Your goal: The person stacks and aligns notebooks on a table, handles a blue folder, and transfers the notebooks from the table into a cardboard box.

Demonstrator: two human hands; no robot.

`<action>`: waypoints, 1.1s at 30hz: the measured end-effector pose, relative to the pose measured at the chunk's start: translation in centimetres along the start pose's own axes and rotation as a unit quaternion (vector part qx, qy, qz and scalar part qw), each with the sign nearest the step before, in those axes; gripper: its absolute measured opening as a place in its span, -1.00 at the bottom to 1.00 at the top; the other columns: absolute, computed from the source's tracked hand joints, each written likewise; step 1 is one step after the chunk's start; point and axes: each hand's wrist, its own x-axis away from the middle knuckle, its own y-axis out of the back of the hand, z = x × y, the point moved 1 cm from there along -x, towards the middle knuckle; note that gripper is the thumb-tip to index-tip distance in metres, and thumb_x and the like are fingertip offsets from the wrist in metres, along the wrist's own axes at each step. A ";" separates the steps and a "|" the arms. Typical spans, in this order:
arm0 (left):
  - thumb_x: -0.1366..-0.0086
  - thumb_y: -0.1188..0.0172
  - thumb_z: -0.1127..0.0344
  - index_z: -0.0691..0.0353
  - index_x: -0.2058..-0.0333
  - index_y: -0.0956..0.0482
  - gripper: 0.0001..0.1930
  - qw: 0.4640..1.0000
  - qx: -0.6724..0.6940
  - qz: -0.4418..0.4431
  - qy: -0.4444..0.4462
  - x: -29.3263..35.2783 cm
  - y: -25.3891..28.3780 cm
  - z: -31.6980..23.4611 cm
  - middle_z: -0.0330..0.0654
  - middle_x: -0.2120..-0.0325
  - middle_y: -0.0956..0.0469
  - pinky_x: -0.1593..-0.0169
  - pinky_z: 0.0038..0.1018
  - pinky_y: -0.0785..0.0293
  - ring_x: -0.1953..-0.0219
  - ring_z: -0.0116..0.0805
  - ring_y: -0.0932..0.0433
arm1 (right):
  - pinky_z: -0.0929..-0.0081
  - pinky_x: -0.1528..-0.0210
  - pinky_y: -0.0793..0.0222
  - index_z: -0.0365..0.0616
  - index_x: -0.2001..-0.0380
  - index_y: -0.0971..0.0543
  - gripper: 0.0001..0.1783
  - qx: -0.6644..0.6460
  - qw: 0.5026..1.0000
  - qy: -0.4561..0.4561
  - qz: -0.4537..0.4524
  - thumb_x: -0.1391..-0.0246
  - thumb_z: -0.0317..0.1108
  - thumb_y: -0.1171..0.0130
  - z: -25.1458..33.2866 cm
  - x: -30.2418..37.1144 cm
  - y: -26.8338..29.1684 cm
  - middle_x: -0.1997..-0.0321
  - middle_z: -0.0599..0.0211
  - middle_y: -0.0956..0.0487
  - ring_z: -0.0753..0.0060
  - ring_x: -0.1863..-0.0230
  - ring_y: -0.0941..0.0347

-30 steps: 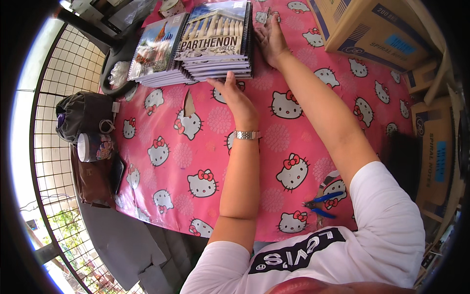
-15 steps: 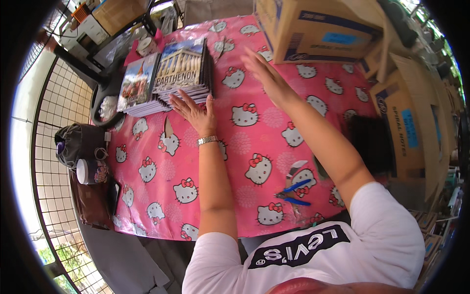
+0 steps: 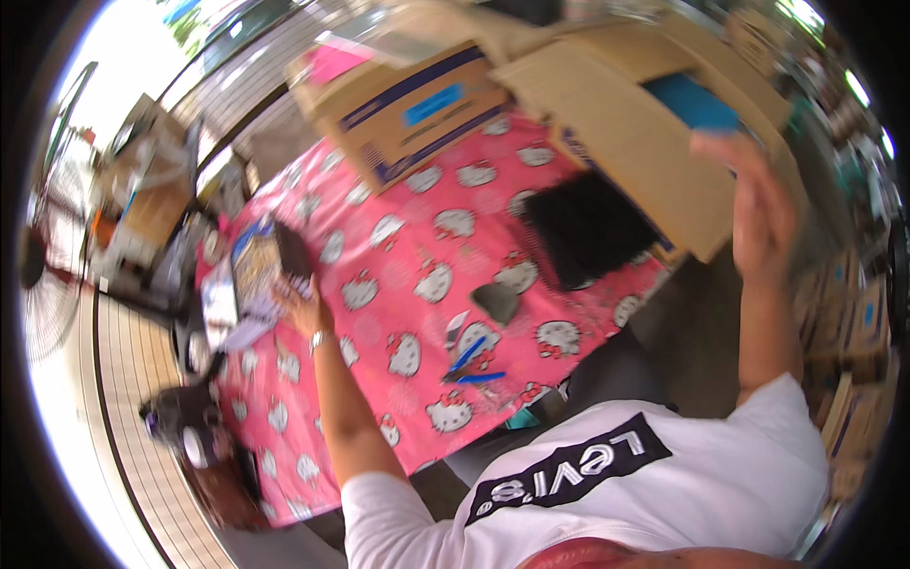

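Two stacks of spiral notebooks stand side by side on the left of the table: a taller one (image 3: 270, 256) and a lower one (image 3: 223, 308). My left hand (image 3: 301, 305) rests at the near side of the taller stack, its fingers spread. On the right my right hand (image 3: 755, 213) is raised, blurred by motion, with its fingers stretched out and no object seen in them. It is nearest to an open cardboard box (image 3: 626, 119), where a flat blue piece (image 3: 692, 102) shows.
On the pink patterned table cover (image 3: 403, 351) lie blue-handled cutters (image 3: 469, 368), a dark grey flat piece (image 3: 495, 302) and a bundle of black strands (image 3: 592, 228). Another cardboard box (image 3: 417, 119) stands at the far edge. A brown bag (image 3: 223, 488) sits at the left edge.
My view has turned to the right. My right hand has swung from above the table out to the open box at the right. My left hand stays by the notebooks.
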 end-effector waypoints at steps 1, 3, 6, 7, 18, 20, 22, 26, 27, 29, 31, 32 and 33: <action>-0.34 0.21 -0.36 -0.01 -0.44 0.17 -0.14 0.998 0.009 0.055 0.006 1.7 0.2 -4.0 -0.01 -0.45 0.23 -0.40 0.09 0.28 -0.48 -0.09 0.24 | 0.43 -0.15 -0.30 -0.34 0.05 -0.55 -0.48 0.027 0.998 -0.016 -0.059 -0.31 -0.04 0.04 -1.4 -0.9 2.7 0.01 0.18 -0.58 0.36 -0.03 -0.49; -0.35 0.19 -0.34 -0.01 -0.43 0.18 -0.15 0.996 0.071 0.041 -0.040 5.3 1.9 -5.1 0.06 -0.44 0.33 -0.39 0.17 0.35 -0.48 0.00 0.33 | 0.39 -0.16 -0.31 -0.34 0.01 -0.53 -0.51 0.051 0.987 -0.005 -0.149 -0.29 -0.09 0.02 -5.1 -3.7 7.6 -0.01 0.17 -0.58 0.34 -0.08 -0.46; -0.35 0.13 -0.31 -0.08 -0.43 0.16 -0.17 0.991 0.118 0.042 -0.042 11.5 5.1 -8.4 0.06 -0.44 0.39 -0.38 0.19 0.36 -0.46 0.14 0.40 | 0.58 0.28 -0.39 -0.26 0.12 -0.56 -0.74 0.012 0.967 -0.041 -0.250 -0.29 -0.31 -0.03 -11.9 -7.8 12.6 0.40 0.41 -0.53 0.64 0.35 -0.44; -0.35 0.12 -0.30 -0.09 -0.43 0.14 -0.18 0.991 0.124 0.046 -0.020 13.2 6.1 -9.5 0.06 -0.44 0.38 -0.38 0.19 0.35 -0.46 0.15 0.39 | 0.55 0.21 -0.38 -0.26 0.13 -0.56 -0.73 -0.018 0.959 -0.151 -0.238 -0.28 -0.28 -0.05 -15.9 -8.7 14.4 0.39 0.40 -0.53 0.61 0.31 -0.44; -0.34 -0.04 -0.15 -0.10 -0.38 -0.07 -0.29 0.976 0.175 0.124 0.049 24.3 14.7 -15.8 0.02 -0.44 0.26 -0.37 0.16 0.25 -0.45 0.15 0.27 | -0.08 -0.11 -0.34 -0.29 0.12 -0.62 -0.25 0.367 0.737 -0.500 0.268 0.00 0.27 -0.24 -35.0 0.8 11.8 -0.04 -0.11 -0.57 -0.13 -0.10 -0.48; -0.29 -0.17 -0.03 -0.05 -0.36 -0.13 -0.28 0.969 0.184 0.164 0.032 25.3 15.5 -17.6 0.05 -0.43 0.21 -0.38 0.08 0.21 -0.45 0.14 0.23 | -0.01 -0.10 -0.38 -0.23 0.11 -0.62 -0.37 0.370 0.738 -0.514 0.233 0.07 0.09 -0.40 -35.7 0.4 11.5 -0.05 -0.08 -0.56 -0.11 -0.10 -0.48; -0.26 -0.24 0.09 -0.01 -0.33 -0.19 -0.30 0.954 0.255 0.154 -0.019 26.1 15.9 -20.6 0.09 -0.41 0.17 -0.38 0.02 0.15 -0.43 0.15 0.17 | 0.09 0.03 -0.44 -0.26 0.08 -0.59 -0.38 0.416 0.759 -0.457 0.206 0.10 -0.01 -0.42 -37.7 1.1 13.1 0.09 -0.09 -0.60 -0.04 0.06 -0.56; -0.16 -0.32 0.27 0.02 -0.29 -0.24 -0.28 0.909 0.379 0.150 -0.089 27.6 17.2 -25.6 0.20 -0.38 0.10 -0.36 0.05 0.10 -0.40 0.22 0.08 | 0.21 0.11 -0.45 -0.11 -0.06 -0.52 -0.39 0.283 0.856 -0.413 -0.131 0.13 -0.26 -0.37 -39.1 0.8 16.8 0.18 0.04 -0.62 0.08 0.15 -0.57; -0.16 -0.32 0.28 0.03 -0.29 -0.25 -0.29 0.909 0.375 0.159 -0.091 27.9 18.2 -23.9 0.19 -0.37 0.07 -0.35 0.03 0.07 -0.39 0.22 0.05 | 0.21 0.05 -0.45 -0.04 -0.07 -0.50 -0.44 0.242 0.889 -0.340 -0.188 0.10 -0.38 -0.29 -36.1 0.1 13.5 0.14 0.08 -0.61 0.04 0.11 -0.56; -0.17 -0.31 0.30 0.06 -0.27 -0.27 -0.32 0.896 0.395 0.178 -0.100 28.8 19.6 -22.9 0.19 -0.35 0.01 -0.34 -0.01 0.00 -0.36 0.22 -0.02 | 0.22 0.16 -0.44 -0.03 -0.07 -0.51 -0.47 0.150 0.934 -0.203 -0.251 0.06 -0.52 -0.19 -29.9 -0.4 10.9 0.24 0.16 -0.56 0.09 0.24 -0.51; -0.17 -0.31 0.31 0.07 -0.25 -0.31 -0.35 0.867 0.439 0.228 -0.064 29.4 20.7 -22.5 0.14 -0.34 -0.05 -0.32 -0.09 -0.10 -0.33 0.18 -0.11 | 0.27 0.19 -0.44 -0.01 -0.10 -0.51 -0.44 0.152 0.964 -0.076 -0.206 0.01 -0.64 -0.07 -20.0 0.0 6.9 0.25 0.23 -0.49 0.14 0.29 -0.47; -0.18 -0.31 0.32 0.08 -0.24 -0.32 -0.36 0.864 0.445 0.224 -0.072 29.6 21.0 -22.4 0.11 -0.34 -0.07 -0.31 -0.13 -0.14 -0.32 0.15 -0.15 | 0.28 0.19 -0.44 0.01 -0.10 -0.52 -0.43 0.167 0.973 0.004 -0.161 0.02 -0.66 -0.08 -14.8 0.3 5.1 0.22 0.26 -0.47 0.16 0.27 -0.47; -0.18 -0.31 0.32 0.08 -0.23 -0.33 -0.38 0.859 0.454 0.220 -0.084 29.6 20.9 -22.3 0.09 -0.33 -0.10 -0.30 -0.16 -0.18 -0.30 0.12 -0.20 | 0.28 0.18 -0.44 0.02 -0.10 -0.54 -0.42 0.182 0.972 0.086 -0.122 0.02 -0.68 -0.08 -10.5 1.0 3.4 0.20 0.28 -0.46 0.19 0.25 -0.47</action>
